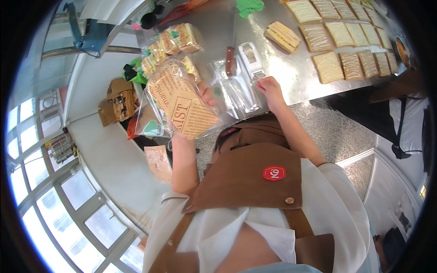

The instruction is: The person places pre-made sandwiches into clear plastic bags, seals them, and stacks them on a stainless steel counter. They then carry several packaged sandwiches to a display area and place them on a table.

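Observation:
My left hand holds up a clear plastic bag with a flat packet in printed brown paper inside. Its fingers curl round the packet's far edge; the palm is hidden behind it. The bag's loose end, with a green printed mark, hangs toward the left. My right hand is at the cutter end of a white tape dispenser, thumb and forefinger pinched on the tape there. Beside the dispenser lies a knife with a brown handle. Flat clear bags lie between my hands on the metal table.
Several bagged sandwiches stand at the far left. A cut sandwich lies past the dispenser, near a green cloth. Rows of bread slices with white spread fill the right side. Another person's dark apron is at the right table edge.

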The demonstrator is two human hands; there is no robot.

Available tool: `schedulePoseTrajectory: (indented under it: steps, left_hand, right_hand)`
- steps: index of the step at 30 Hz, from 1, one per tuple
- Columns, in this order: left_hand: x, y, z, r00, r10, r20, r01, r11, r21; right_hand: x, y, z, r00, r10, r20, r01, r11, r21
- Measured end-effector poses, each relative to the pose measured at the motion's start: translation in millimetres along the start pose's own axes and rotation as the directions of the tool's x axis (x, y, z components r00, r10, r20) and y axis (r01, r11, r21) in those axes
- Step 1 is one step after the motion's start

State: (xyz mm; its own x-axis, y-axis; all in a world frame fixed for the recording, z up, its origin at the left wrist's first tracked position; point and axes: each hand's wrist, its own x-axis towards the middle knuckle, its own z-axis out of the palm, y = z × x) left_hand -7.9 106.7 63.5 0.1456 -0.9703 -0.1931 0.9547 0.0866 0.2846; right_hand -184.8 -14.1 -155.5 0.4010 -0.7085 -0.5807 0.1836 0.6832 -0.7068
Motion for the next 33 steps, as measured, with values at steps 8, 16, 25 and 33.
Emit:
schedulePoseTrajectory:
  steps: [8,16,25,33]
  left_hand:
    - [3.2,1.7,13.2,0.994,-0.084,0.072,0.096,0.979,-0.178]
    - [5.7,-6.0,32.3,0.984,-0.130,0.118,0.153,0.966,-0.208]
    - [-3.1,-21.0,30.6,0.991,-0.054,-0.126,0.056,0.998,0.010]
    - [1.2,-33.7,50.6,0.972,-0.021,-0.232,0.086,0.958,0.272]
  right_hand:
    - [-8.8,-10.7,3.0,0.986,-0.134,0.104,0.166,0.885,-0.436]
    - [-97.7,-140.3,99.1,0.771,-0.306,0.559,0.214,0.950,0.226]
    - [-124.5,-163.1,126.2,0.584,-0.194,0.789,-0.032,0.965,0.260]
    - [-139.5,-166.2,129.8,0.683,-0.305,0.664,0.243,0.952,0.187]
